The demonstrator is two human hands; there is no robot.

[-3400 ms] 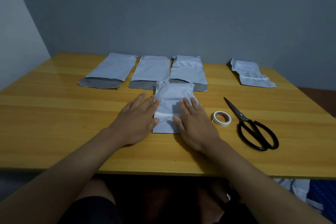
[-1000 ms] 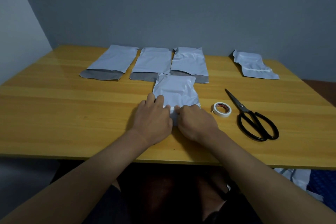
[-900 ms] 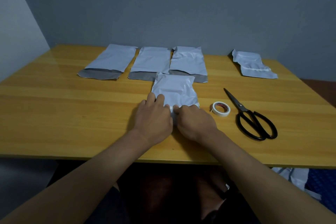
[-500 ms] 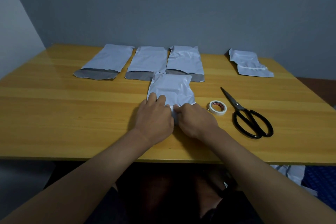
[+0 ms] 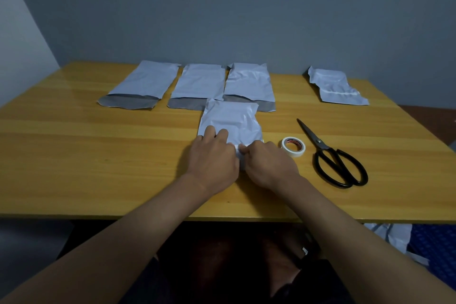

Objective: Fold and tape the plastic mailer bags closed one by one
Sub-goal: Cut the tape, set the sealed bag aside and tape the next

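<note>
White mailer (image 5: 230, 119), wrinkled, near edge folded.

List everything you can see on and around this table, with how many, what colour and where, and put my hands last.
open mailer bags: three, pale grey-white, in a row at the table's far side, grey flaps toward the person
mailer bag being folded: one, white, centre, under both hands
finished mailer bag: one, white, far right
tape roll: one, white, right of the hands
scissors: one pair, black handles, right of the tape
table: one, yellow wood
wall: grey, behind the table
left hand: rests on the bag's near edge
right hand: fingers curled on the near edge
</note>
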